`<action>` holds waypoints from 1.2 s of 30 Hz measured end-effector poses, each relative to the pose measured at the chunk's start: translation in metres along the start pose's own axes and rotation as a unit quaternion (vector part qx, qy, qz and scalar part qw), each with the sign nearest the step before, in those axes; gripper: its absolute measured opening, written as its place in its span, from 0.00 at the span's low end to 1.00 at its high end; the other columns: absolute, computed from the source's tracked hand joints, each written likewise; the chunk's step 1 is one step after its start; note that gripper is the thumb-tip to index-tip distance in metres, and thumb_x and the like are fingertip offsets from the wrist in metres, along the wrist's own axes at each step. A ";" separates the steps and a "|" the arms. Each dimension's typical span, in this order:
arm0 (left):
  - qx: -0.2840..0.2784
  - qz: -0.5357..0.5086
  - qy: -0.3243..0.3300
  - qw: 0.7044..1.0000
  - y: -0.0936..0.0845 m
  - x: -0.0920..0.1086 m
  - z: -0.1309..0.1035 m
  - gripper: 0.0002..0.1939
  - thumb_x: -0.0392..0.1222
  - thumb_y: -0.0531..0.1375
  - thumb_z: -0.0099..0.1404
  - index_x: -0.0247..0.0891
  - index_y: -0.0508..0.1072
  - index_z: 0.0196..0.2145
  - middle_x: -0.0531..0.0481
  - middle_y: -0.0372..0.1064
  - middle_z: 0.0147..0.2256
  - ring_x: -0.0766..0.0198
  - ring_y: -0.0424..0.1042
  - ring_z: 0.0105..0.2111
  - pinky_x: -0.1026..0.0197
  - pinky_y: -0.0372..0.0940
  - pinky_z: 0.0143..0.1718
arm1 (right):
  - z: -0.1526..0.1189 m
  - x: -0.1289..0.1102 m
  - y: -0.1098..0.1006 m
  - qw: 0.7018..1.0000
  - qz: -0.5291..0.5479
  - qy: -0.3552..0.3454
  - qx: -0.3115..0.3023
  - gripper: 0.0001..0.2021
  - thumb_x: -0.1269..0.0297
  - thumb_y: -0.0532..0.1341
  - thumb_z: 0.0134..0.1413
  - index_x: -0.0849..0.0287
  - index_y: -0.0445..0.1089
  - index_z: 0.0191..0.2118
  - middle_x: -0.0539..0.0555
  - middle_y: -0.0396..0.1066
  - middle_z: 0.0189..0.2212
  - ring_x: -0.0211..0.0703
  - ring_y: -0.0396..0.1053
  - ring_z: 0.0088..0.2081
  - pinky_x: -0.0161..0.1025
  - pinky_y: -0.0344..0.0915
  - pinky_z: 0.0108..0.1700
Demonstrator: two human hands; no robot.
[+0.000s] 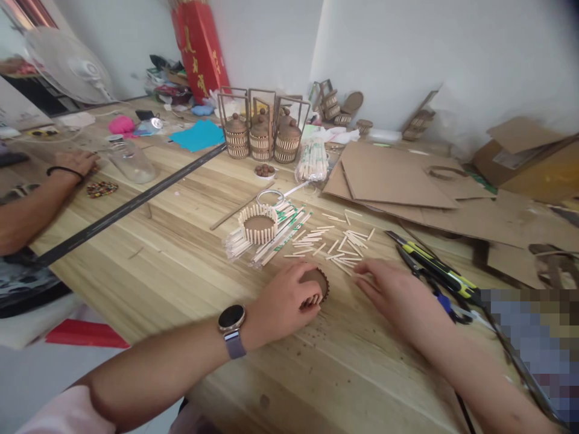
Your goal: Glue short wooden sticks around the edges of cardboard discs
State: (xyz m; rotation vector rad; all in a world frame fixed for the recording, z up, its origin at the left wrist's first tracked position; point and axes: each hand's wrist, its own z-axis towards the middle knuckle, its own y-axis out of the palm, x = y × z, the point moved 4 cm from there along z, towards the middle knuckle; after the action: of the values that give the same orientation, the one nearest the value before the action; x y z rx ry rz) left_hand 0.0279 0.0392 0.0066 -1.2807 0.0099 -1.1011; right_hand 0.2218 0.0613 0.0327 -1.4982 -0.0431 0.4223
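My left hand [280, 301], a watch on its wrist, grips a small round brown cardboard piece [320, 279] tilted on edge. Short sticks line part of its rim, and my fingers hide the rest. My right hand [394, 290] is just to the right, low over the table, its fingers stretched toward loose cut wooden sticks [353, 241]. I see nothing held in it. Beyond my left hand, a round brown base ringed with upright sticks [259, 226] rests on wrapped chopsticks [283, 232].
Three finished-looking stick baskets [261, 138] with tall handles stand at the back, near a bowl of brown beads [265, 171]. Cardboard sheets [398, 175], a utility knife [434, 265] and scissors [414, 265] lie right. Another person's arm [40, 199] rests at left by a glass jar [133, 161].
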 end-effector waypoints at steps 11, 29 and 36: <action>0.000 0.012 0.003 1.000 0.001 0.000 0.000 0.04 0.33 0.64 0.58 0.37 0.72 0.31 0.40 0.65 0.53 0.50 0.63 0.56 0.47 0.61 0.57 | 0.015 -0.013 0.027 0.995 -0.069 0.018 -0.074 0.07 0.76 0.56 0.49 0.58 0.68 0.28 0.55 0.76 0.25 0.43 0.72 0.27 0.35 0.59 0.29; 0.003 -0.001 0.004 1.000 0.000 -0.001 0.000 0.04 0.32 0.64 0.58 0.37 0.71 0.30 0.40 0.64 0.54 0.50 0.62 0.57 0.47 0.60 0.58 | -0.020 -0.024 0.024 0.997 -0.003 -0.040 -0.062 0.13 0.74 0.50 0.54 0.61 0.70 0.40 0.60 0.76 0.35 0.48 0.76 0.36 0.42 0.68 0.38; -0.001 -0.003 -0.004 1.000 0.001 -0.001 -0.001 0.03 0.33 0.63 0.59 0.38 0.71 0.31 0.43 0.63 0.54 0.50 0.61 0.58 0.46 0.61 0.57 | -0.020 -0.030 0.016 0.995 0.058 -0.048 -0.063 0.07 0.71 0.49 0.52 0.55 0.61 0.27 0.53 0.70 0.24 0.42 0.70 0.24 0.37 0.63 0.26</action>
State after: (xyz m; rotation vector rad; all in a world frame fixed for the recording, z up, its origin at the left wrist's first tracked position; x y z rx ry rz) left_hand 0.0273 0.0391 0.0053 -1.2871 0.0001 -1.1014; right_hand 0.1960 0.0339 0.0225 -1.6082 -0.0603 0.5936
